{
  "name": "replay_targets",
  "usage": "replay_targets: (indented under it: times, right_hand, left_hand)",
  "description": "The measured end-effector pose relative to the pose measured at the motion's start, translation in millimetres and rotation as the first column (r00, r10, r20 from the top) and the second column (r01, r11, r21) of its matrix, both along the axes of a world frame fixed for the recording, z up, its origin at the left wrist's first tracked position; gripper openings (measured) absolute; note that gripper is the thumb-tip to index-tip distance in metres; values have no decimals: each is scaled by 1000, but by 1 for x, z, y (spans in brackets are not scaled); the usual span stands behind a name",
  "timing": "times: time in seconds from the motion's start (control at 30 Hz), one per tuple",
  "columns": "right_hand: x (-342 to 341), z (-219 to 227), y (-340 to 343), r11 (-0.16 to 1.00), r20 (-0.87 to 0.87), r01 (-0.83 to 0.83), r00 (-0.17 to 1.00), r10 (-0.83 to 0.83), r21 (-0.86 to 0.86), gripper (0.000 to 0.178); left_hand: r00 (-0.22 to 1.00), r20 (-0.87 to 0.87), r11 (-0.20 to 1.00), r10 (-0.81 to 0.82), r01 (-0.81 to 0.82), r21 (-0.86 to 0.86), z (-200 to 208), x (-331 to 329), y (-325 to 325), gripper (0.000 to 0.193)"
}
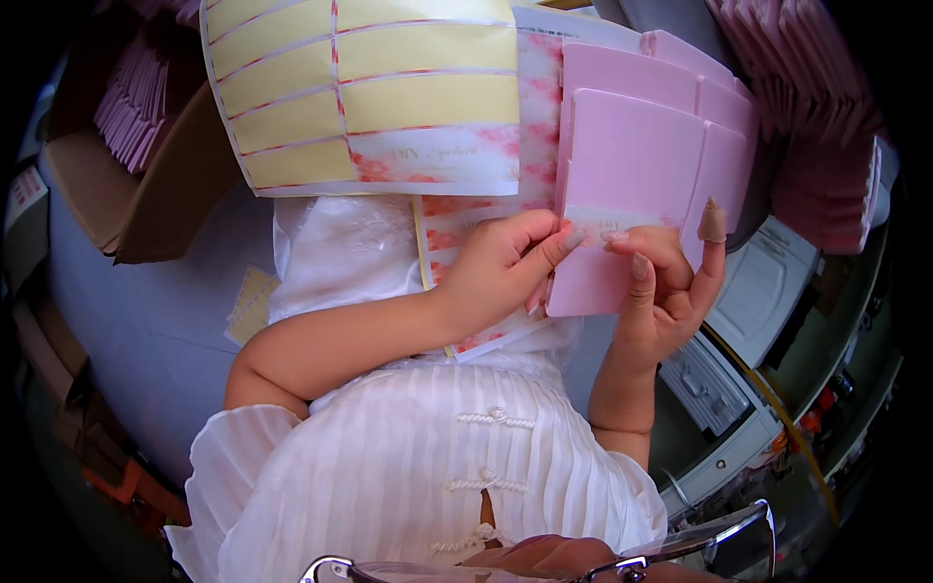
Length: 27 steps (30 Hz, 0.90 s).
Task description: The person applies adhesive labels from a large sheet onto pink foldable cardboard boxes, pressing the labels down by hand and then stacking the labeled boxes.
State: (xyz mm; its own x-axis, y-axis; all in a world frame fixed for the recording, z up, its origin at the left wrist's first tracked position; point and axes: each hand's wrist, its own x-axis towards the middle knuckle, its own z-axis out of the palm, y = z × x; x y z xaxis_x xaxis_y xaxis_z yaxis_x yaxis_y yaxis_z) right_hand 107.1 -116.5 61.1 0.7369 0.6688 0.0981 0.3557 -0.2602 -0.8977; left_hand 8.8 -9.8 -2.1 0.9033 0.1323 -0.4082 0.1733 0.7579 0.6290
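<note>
We see left hand (503,260), thumb and forefinger pressed together, right hand (671,301), fingers parted, both at floral label (637,220), on pink box (632,146).

Centre bright, light soft and diffuse; I can't place its source. Faint sheen on the pink cards (632,160), hard glints off the glasses (622,565). Carton (190,180) shadowed inside. Blouse (389,466) pleats read sharp. Lower-right clutter (816,423) dim, mushy. Fisheye bows straight edges; I lose the corners to black.
</note>
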Motion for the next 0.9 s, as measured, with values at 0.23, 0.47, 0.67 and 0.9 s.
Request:
replay_targets:
  times: [0.23, 0.47, 0.67, 0.9]
  right_hand:
    - [2, -15, 1, 1000, 46, -4, 999, 4, -7, 61]
    - [0, -20, 4, 999, 24, 16, 1000, -17, 41, 59]
    - [-9, -17, 12, 995, -12, 60, 998, -59, 80, 58]
    - [-7, -16, 18, 984, -93, 126, 989, -115, 123, 57]
  left_hand:
    - [999, 21, 989, 29, -32, 146, -7, 0, -6, 17]
    - [998, 57, 999, -5, 8, -49, -12, -3, 3, 26]
    - [990, 116, 993, 81, -90, 74, -9, 0, 2, 26]
    - [969, 241, 997, 59, -67, 26, -15, -6, -3, 21]
